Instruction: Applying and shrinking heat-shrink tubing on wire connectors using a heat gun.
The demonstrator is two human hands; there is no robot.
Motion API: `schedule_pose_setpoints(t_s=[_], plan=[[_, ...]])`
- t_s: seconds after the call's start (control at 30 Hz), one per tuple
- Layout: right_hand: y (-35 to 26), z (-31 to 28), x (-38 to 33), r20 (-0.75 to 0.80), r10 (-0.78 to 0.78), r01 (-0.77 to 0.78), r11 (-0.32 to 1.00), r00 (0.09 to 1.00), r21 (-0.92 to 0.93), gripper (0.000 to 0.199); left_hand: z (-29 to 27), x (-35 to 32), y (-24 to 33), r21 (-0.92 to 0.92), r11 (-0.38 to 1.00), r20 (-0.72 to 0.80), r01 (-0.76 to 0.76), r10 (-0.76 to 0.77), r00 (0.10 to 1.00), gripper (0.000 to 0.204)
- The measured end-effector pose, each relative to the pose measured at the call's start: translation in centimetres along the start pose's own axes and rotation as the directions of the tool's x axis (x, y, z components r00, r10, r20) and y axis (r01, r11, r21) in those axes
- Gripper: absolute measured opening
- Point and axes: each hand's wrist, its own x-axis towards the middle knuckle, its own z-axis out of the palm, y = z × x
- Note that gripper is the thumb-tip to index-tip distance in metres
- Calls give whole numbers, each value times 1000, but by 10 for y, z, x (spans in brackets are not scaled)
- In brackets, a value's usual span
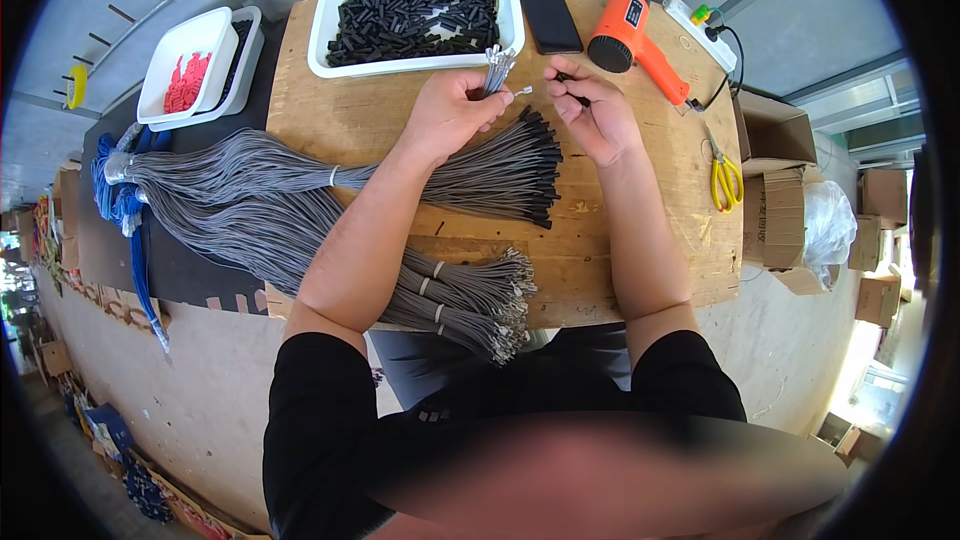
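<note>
Overhead: left hand (450,115) pinches a small bunch of grey wires (497,68), metal tips up, one tip poking right. Right hand (592,115) pinches a short black sleeve (572,92) just beside that tip, fingers pressed together. White tray of black sleeves (415,12) sits far, touching the wooden table's (650,230) far edge. Sleeved wire bundle (500,172) lies between the forearms. Orange heat gun (635,35) far right; yellow scissors (725,180) at right edge.

L hand (452,112) – wires (497,68); R hand (592,112) – sleeve (572,92)
</note>
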Motion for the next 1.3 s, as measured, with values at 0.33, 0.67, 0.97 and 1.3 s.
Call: schedule_pose_setpoints(t_s=[0.33, 0.67, 0.97, 1.3], plan=[[7, 8, -5, 78, -29, 30, 999, 997, -17, 16, -2, -1, 5, -46, 998, 23, 53, -52, 998, 11], [10, 18, -10, 46, -57, 64, 981, 997, -182, 25, -2, -1, 5, -91, 994, -6, 54, -55, 998, 14], [4, 18, -13, 141, 0, 27, 982, 990, -189, 30, -3, -1, 5, -94, 994, -6, 53, -54, 999, 14], [12, 16, -9, 113, -118, 147, 945, 987, -292, 16, -5, 0, 3, -180, 980, 35, 81, -76, 996, 15]])
